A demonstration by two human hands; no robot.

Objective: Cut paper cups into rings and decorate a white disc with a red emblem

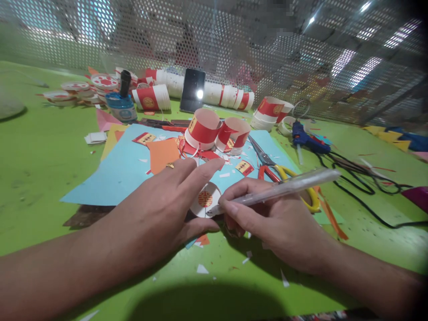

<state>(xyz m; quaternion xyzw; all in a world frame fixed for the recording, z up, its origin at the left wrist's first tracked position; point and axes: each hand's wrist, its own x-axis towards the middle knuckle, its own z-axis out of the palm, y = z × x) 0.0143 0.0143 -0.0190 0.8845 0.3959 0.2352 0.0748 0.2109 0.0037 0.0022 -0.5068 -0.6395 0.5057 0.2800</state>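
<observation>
Between the thumb and fingers of my left hand (pixel 170 196) is a white paper disc (pixel 216 192) with a round red-and-gold emblem, held down over the blue paper. A clear-barrelled pen (pixel 277 189) sits in the writing grip of my right hand (pixel 267 214), its tip touching the lower edge of the disc. A thin dark line runs on the disc near the tip. Just beyond my hands stand two cut red-and-white paper cup pieces (pixel 203 127). Scissors (pixel 281 171) with yellow and red handles lie beside my right hand.
Blue paper sheets (pixel 100 178), an orange piece (pixel 163 156) and scraps cover the middle. Farther back are a blue jar (pixel 121 107), stacked paper cups (pixel 152 98) and a leaning phone (pixel 193 90). At right lies a blue glue gun (pixel 309 138) with its black cord (pixel 361 207).
</observation>
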